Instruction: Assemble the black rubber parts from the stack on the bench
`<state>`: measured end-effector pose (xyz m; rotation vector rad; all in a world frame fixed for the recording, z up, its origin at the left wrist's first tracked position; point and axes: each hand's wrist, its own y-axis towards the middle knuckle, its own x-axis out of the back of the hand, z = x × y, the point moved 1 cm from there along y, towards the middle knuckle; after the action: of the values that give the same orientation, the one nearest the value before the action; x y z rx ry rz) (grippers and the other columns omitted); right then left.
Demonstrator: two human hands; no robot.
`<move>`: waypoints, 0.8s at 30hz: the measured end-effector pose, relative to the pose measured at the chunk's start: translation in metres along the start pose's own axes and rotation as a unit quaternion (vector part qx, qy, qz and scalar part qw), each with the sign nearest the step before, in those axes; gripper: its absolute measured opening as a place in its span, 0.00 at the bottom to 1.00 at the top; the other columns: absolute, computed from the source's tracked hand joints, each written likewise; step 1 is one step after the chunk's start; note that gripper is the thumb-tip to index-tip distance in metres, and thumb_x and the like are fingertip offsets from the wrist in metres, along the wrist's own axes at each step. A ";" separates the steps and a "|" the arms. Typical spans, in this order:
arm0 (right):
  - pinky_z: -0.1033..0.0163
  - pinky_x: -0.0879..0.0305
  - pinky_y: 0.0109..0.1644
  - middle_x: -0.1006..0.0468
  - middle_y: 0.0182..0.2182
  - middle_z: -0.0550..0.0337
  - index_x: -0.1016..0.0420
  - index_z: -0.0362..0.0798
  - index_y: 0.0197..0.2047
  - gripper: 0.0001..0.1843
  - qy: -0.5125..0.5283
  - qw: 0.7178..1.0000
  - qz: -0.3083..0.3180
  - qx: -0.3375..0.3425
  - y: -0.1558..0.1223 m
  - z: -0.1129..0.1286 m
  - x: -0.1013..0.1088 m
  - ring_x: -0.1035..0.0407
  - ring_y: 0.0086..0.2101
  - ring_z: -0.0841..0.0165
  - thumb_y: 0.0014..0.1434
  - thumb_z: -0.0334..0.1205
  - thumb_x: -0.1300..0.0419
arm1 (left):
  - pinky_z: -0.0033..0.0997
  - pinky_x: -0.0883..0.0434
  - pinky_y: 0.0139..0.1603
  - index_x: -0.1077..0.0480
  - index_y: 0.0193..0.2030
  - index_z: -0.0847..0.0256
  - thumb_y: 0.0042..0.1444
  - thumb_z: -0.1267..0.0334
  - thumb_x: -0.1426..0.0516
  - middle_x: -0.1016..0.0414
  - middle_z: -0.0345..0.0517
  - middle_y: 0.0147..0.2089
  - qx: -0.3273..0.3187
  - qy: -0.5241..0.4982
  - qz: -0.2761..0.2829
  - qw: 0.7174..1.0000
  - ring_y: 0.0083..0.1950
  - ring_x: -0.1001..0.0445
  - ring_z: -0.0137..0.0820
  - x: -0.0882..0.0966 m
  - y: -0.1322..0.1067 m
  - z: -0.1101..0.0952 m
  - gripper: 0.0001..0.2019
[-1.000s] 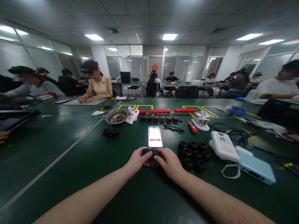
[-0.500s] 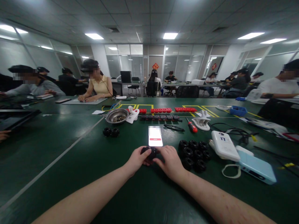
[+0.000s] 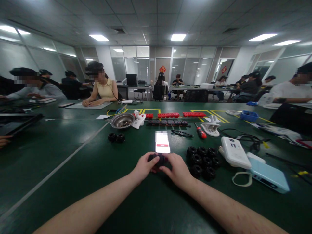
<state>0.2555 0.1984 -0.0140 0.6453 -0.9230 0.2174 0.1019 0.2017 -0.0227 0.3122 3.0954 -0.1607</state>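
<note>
Between my two hands is a small black wheel, just in front of a lit phone. My left hand is closed around the wheel's left side, thumb across the near face. From the right, my right hand grips it with bent fingers and thumb; some fingertips are hidden behind it. Several matching black wheels stand grouped to the right of my right hand. Another pair of black wheels sits farther off to the left.
Beyond the phone lie a row of dark parts, red trays, glasses and a red screwdriver. A metal bowl holds small pieces. On the right are a white device, a light-blue box and cables. Other people sit around.
The wheel has turned slightly in my fingers, showing more of its face beside my left thumb. Both hands keep nearly the same place.
</note>
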 end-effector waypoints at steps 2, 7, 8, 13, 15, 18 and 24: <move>0.59 0.43 0.43 0.30 0.41 0.56 0.38 0.47 0.47 0.21 0.000 0.999 -0.015 0.030 -0.002 0.003 0.001 0.38 0.40 0.64 0.49 0.38 0.41 | 0.25 0.32 0.24 0.37 0.40 0.66 0.47 0.55 0.45 0.29 0.46 0.32 0.008 -0.015 -0.002 1.000 0.26 0.28 0.28 0.001 0.000 0.001 0.18; 0.58 0.42 0.42 0.30 0.39 0.54 0.42 0.45 0.50 0.26 0.013 0.999 -0.030 -0.021 -0.004 0.003 0.002 0.37 0.39 0.63 0.50 0.47 0.43 | 0.24 0.31 0.24 0.36 0.39 0.66 0.47 0.55 0.44 0.29 0.45 0.30 -0.007 -0.028 -0.001 1.000 0.27 0.27 0.29 0.002 -0.001 0.001 0.17; 0.59 0.41 0.40 0.29 0.36 0.55 0.40 0.45 0.49 0.21 0.013 0.999 -0.020 -0.031 -0.003 0.002 0.001 0.36 0.37 0.64 0.54 0.46 0.47 | 0.24 0.32 0.23 0.37 0.39 0.66 0.48 0.55 0.45 0.29 0.45 0.30 -0.005 -0.028 -0.005 1.000 0.26 0.27 0.29 0.001 -0.001 0.000 0.17; 0.62 0.41 0.35 0.28 0.28 0.59 0.32 0.46 0.33 0.12 0.005 0.999 0.030 -0.022 0.001 -0.001 -0.001 0.35 0.31 0.67 0.59 0.41 0.53 | 0.23 0.32 0.21 0.38 0.40 0.66 0.48 0.55 0.45 0.28 0.45 0.28 0.010 -0.022 -0.011 1.000 0.23 0.27 0.29 0.000 0.000 0.000 0.17; 0.61 0.41 0.39 0.28 0.34 0.57 0.33 0.46 0.39 0.09 0.006 1.000 0.021 -0.001 0.001 0.000 0.000 0.36 0.35 0.66 0.57 0.39 0.49 | 0.23 0.32 0.21 0.38 0.40 0.66 0.48 0.55 0.45 0.28 0.46 0.28 0.016 -0.026 -0.008 1.000 0.23 0.27 0.28 0.001 0.002 0.001 0.17; 0.58 0.43 0.45 0.31 0.42 0.54 0.40 0.46 0.49 0.19 0.007 0.999 0.007 0.048 -0.001 0.002 0.002 0.38 0.42 0.64 0.53 0.35 0.46 | 0.23 0.33 0.21 0.37 0.40 0.66 0.50 0.54 0.46 0.28 0.47 0.29 0.024 -0.034 -0.011 0.999 0.23 0.28 0.27 0.002 0.003 0.002 0.17; 0.58 0.41 0.43 0.31 0.40 0.53 0.46 0.45 0.54 0.27 0.020 1.000 -0.021 -0.010 -0.004 0.002 0.004 0.37 0.40 0.63 0.53 0.45 0.46 | 0.23 0.33 0.23 0.36 0.39 0.66 0.49 0.56 0.45 0.29 0.45 0.28 0.010 -0.026 -0.019 0.999 0.24 0.28 0.27 0.000 -0.002 -0.003 0.16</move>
<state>0.2581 0.1941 -0.0115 0.6400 -0.8709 0.1827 0.1012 0.2004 -0.0200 0.2447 3.0509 -0.1963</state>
